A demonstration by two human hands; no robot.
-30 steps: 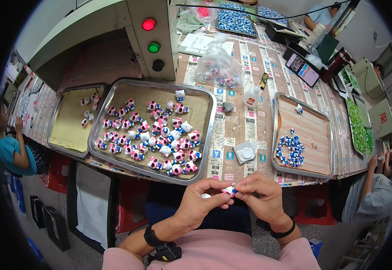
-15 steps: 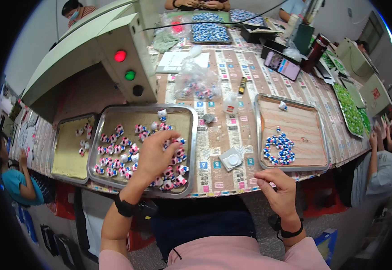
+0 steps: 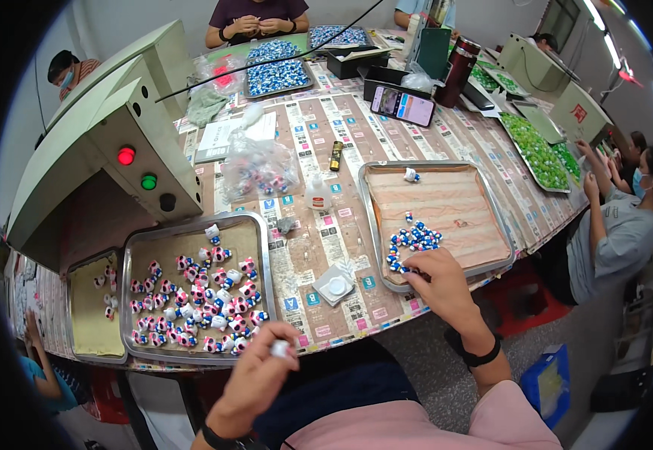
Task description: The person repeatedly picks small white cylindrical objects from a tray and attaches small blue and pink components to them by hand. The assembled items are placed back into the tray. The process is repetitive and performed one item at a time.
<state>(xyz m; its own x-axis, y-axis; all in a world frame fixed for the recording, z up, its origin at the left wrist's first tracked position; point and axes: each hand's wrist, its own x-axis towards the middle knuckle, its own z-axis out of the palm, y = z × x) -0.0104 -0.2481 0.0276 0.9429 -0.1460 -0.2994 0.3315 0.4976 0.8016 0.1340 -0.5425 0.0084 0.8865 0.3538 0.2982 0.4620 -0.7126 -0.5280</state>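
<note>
My left hand (image 3: 263,371) is off the table's front edge, its fingers closed on a small figurine (image 3: 281,349) whose white part shows between them. Next to it lies a metal tray (image 3: 267,259) of pink, white and blue figurines (image 3: 210,296). My right hand (image 3: 444,285) reaches over the near rim of the right tray (image 3: 495,196), with fingertips pinched at the edge of a pile of tiny blue-and-white pieces (image 3: 420,238). Whatever lies between those fingertips is too small to make out. A single white figurine (image 3: 411,175) sits at that tray's far side.
Between the trays are a white bottle (image 3: 317,191), a small white round cap on a square pad (image 3: 335,286), and a bag of figurines (image 3: 259,169). A machine (image 3: 124,127) with coloured buttons stands at left. A phone (image 3: 401,105) leans farther back. Other people sit around the table.
My left hand has come out of the figurine tray toward me, now with a figurine in it. My right hand has moved from the table edge to the small pieces. The view has turned right.
</note>
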